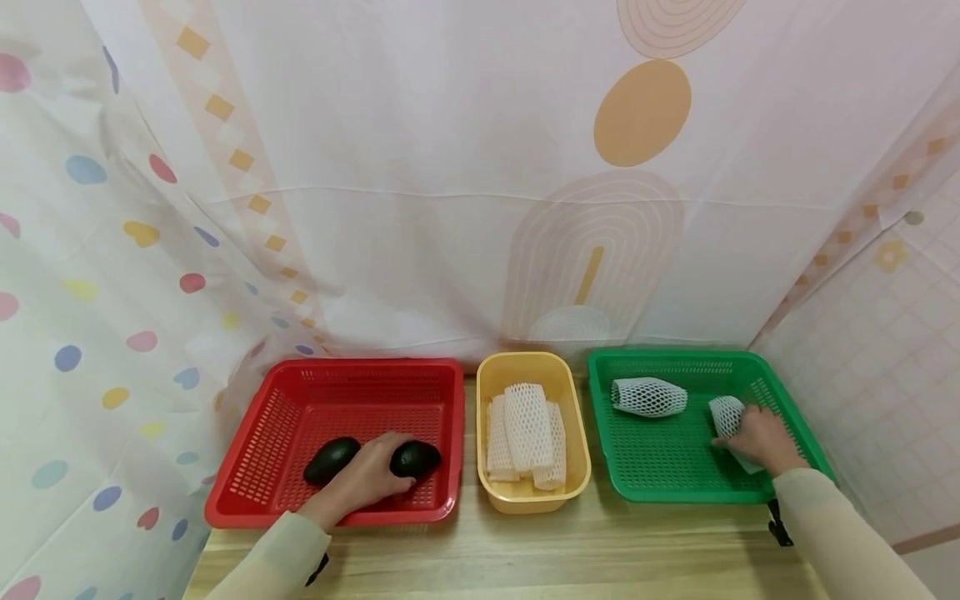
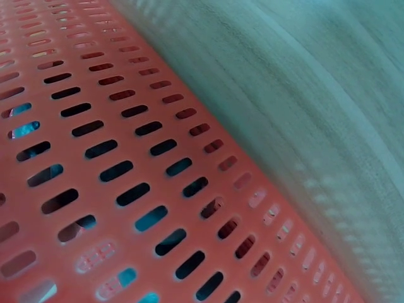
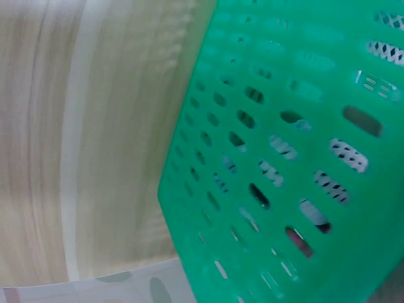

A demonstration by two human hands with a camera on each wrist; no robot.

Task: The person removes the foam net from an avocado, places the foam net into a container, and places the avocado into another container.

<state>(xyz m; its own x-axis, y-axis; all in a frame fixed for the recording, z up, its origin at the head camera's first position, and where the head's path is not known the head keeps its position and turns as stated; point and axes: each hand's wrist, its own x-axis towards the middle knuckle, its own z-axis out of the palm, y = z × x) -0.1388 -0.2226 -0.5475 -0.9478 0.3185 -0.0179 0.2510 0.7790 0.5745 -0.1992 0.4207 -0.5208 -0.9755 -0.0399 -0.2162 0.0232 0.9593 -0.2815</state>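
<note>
In the head view my left hand (image 1: 367,477) reaches into the red basket (image 1: 255,521) and grips a dark avocado (image 1: 417,459), thumb at its near side. A second avocado (image 1: 332,461) lies just left of that hand. Over in the green basket (image 1: 645,493), my right hand (image 1: 765,439) holds a white foam net sleeve (image 1: 726,412) by its right side, covering part of it. Another net sleeve (image 1: 649,397) lies at the basket's back left, rounded out, with dark showing through its mesh. Both wrist views show slotted basket walls that mostly hide the hands.
Between the two baskets stands a yellow tub (image 1: 491,497) holding several flat white foam nets (image 1: 528,427). All three containers sit on a wooden table (image 1: 525,554). A patterned curtain (image 1: 405,267) hangs close behind them, with more cloth at both sides.
</note>
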